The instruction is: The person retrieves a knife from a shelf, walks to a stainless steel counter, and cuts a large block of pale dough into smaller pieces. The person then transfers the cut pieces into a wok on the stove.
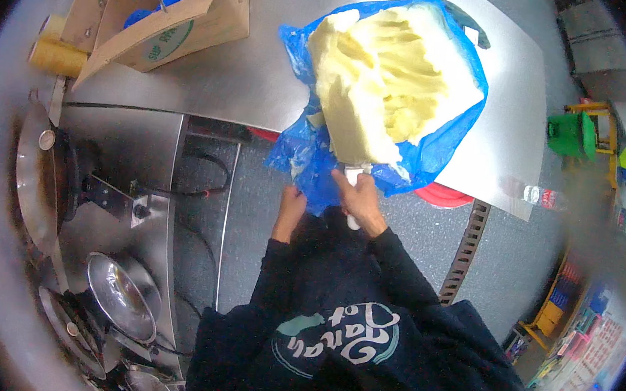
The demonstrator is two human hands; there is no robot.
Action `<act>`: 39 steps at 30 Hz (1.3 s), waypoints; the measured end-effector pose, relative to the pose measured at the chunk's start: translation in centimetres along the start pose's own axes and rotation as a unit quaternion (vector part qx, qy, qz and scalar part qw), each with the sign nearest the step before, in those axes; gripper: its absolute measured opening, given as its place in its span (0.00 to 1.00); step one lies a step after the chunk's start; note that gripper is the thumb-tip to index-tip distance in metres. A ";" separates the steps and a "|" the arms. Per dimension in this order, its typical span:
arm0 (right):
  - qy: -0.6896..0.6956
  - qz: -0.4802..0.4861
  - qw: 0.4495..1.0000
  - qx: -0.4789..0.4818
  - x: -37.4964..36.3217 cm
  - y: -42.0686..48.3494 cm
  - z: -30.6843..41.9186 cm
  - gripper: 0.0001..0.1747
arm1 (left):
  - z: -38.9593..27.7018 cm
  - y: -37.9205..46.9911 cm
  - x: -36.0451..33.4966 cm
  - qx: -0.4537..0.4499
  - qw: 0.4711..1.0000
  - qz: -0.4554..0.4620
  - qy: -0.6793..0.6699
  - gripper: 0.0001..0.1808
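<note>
A large block of pale yellow fat, butter or margarine by its look [349, 108], lies on a blue plastic liner [451, 135] at the table's front edge. Its top is scooped out in a hollow. My right hand [366, 203] grips the white handle [354, 177] of a tool against the block's near side; the blade is hidden. Low on the left, my left hand [291, 213] pinches the liner's hanging edge, which drapes over the table's front. Smears of the fat cling to that flap.
A cardboard box [210, 33] with blue plastic inside stands on the steel table [266, 89], beside a yellow roll [58, 58]. Lidded pans and a steel bowl [122, 296] sit on burners at the left. A red round object [443, 195] shows under the table; a plastic bottle [544, 197] is at the right.
</note>
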State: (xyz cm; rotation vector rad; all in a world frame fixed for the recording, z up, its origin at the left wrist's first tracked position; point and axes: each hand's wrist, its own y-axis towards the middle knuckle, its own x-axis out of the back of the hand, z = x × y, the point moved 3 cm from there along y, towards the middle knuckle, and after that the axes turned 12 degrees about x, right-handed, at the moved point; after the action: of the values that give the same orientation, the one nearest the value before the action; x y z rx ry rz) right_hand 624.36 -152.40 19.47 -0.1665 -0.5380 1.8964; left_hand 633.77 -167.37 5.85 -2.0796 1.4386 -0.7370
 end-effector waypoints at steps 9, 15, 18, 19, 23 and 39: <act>0.025 -0.027 0.996 0.078 -0.2 0.0 -1.3 0.22 | 3.0 -1.4 1.9 0.036 0.996 0.032 -0.078 0.16; -0.027 -0.056 0.995 0.079 0.2 -0.1 0.0 0.23 | 1.6 -2.3 2.1 0.043 0.995 -0.007 -0.092 0.19; -0.042 -0.033 0.993 0.102 0.4 -0.2 1.4 0.22 | 1.7 -2.6 2.6 0.029 0.997 -0.016 -0.076 0.19; -0.050 -0.022 0.993 0.106 0.5 -0.2 1.8 0.22 | 1.8 -2.8 3.0 0.026 0.997 -0.019 -0.068 0.19; -0.104 0.010 0.987 0.124 1.1 -1.0 3.1 0.21 | 3.1 -3.8 5.1 -0.029 0.997 -0.061 -0.032 0.15; -0.127 0.092 0.984 0.085 -9.8 -9.1 10.6 0.22 | 4.1 -12.3 23.0 -0.168 0.959 -0.228 0.001 0.13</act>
State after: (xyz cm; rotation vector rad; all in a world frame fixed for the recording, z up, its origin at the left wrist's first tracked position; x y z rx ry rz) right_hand 631.98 -161.73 31.54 0.1445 -0.5418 2.1496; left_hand 651.59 -184.81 14.54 -2.7263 1.1532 -0.6985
